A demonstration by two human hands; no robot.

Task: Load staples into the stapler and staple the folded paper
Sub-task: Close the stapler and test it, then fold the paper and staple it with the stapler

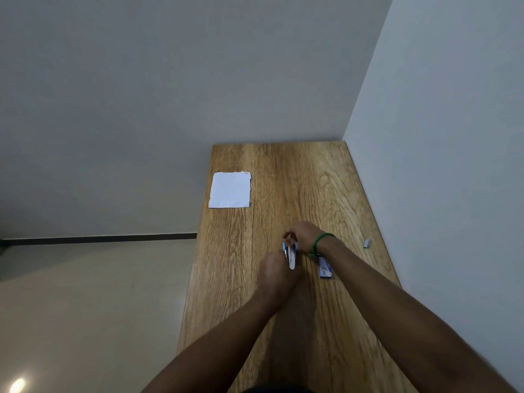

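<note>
Broadly, a long wooden desk (326, 177) runs away from the viewer into the corner of two pale walls, and carries everything the task needs. Folded paper (230, 190) lies flat at the far left edge, well apart from both hands, probably parked there until stapling begins. The left hand (276, 275) is closed around the near end of a blue stapler (290, 255), steadying it above the desk near its middle. The right hand (303, 236), with a green band at the wrist, grips the stapler's far end from above; the body appears hinged open, showing a pale metal channel, though detail is too small to confirm. Holding it between both hands suggests the loading step is in progress, one hand bracing while the other works the top. A small blue box (325, 268), likely for staples, rests just beside the right wrist, within easy reach. A short grey strip of staples (367, 243) lies alone further right, near the wall.
</note>
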